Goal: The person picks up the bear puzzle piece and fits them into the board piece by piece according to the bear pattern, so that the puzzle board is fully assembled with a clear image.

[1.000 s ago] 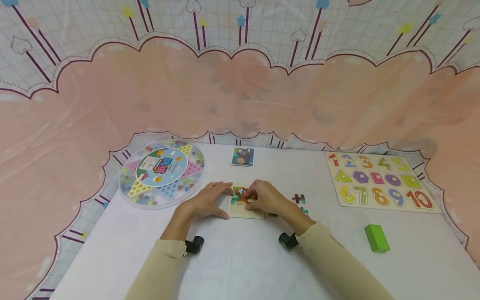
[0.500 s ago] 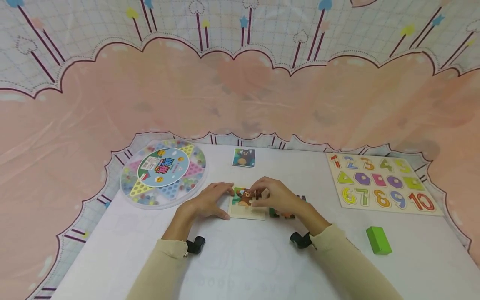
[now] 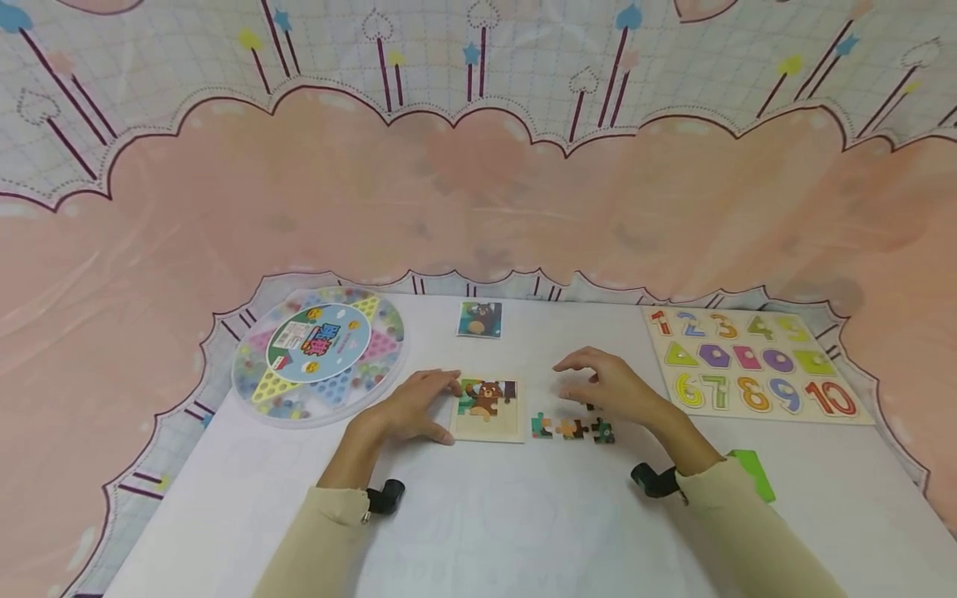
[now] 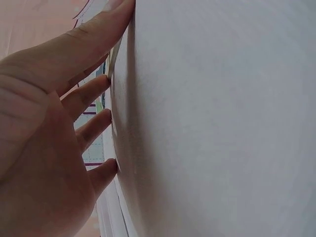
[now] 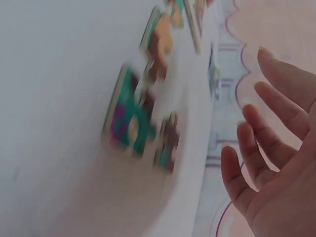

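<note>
A shallow wooden puzzle tray lies in the middle of the table, its upper part filled with joined bear jigsaw pieces and its lower strip showing bare wood. My left hand rests at the tray's left side, thumb and fingers spread. To the right of the tray, my right hand hovers with relaxed fingers and holds nothing. Below it lie loose jigsaw pieces: a teal one, an orange and brown one and a dark green one. Another small piece is mostly hidden by the hand in the head view.
A small bear picture card lies behind the tray. At the left is a round Chinese checkers box; at the right, a wooden number board. A green block is partly covered by the right sleeve.
My right hand has left the tray and moved right, over the loose pieces. A dark piece now sits at the picture's upper right in the tray. The left hand stays put.
</note>
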The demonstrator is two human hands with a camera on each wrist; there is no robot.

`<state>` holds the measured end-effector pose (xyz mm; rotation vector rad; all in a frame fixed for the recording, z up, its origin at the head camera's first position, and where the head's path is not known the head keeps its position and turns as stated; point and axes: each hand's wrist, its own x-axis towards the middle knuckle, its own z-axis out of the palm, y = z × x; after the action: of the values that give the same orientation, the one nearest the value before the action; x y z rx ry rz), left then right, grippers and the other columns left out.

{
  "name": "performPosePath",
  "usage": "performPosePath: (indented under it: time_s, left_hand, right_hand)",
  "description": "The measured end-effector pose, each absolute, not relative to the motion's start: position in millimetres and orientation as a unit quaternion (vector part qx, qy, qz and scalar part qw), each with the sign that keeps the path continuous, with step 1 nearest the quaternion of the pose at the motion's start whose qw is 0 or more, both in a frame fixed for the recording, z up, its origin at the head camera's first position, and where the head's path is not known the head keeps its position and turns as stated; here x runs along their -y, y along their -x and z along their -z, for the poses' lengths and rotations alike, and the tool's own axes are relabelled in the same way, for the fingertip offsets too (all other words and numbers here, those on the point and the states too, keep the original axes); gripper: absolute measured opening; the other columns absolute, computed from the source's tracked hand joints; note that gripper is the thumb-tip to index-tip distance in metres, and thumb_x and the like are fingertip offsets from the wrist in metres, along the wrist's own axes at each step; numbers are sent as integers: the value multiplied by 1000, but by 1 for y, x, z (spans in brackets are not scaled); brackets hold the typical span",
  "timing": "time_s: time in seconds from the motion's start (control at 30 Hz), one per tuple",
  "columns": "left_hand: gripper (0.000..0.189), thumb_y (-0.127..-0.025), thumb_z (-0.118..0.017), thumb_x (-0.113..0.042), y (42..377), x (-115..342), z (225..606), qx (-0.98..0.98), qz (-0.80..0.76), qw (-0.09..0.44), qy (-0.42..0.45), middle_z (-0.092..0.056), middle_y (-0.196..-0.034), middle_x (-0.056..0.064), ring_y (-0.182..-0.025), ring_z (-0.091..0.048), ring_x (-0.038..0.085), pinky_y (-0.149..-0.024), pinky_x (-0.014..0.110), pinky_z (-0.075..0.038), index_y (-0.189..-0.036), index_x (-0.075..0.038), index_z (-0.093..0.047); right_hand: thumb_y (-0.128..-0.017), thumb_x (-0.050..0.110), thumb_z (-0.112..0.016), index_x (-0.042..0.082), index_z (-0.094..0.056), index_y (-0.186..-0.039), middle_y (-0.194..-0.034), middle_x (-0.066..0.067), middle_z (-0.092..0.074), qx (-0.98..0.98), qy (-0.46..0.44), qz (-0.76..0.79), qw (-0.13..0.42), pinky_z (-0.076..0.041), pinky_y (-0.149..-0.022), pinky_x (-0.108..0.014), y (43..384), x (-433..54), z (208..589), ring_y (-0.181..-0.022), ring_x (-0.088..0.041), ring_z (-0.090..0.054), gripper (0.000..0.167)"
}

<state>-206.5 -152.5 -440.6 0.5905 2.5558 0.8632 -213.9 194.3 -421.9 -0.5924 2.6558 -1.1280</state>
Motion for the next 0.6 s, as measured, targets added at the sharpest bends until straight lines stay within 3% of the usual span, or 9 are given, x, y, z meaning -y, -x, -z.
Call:
performPosePath:
  time_s: [0.6]
  left_hand:
    - [60,-73,-91,-17,205,153,439,-905,-316,192,-210,-37,-166,10,-156,-24,38,-129,57,-20,-125,-14,-61]
  right_hand:
    - [-93,24,-75,11,-64,-133,-139,-15,-61,-914,136,361,123,-48,-109,-59,210,-237,442,-130,-37,-55,44]
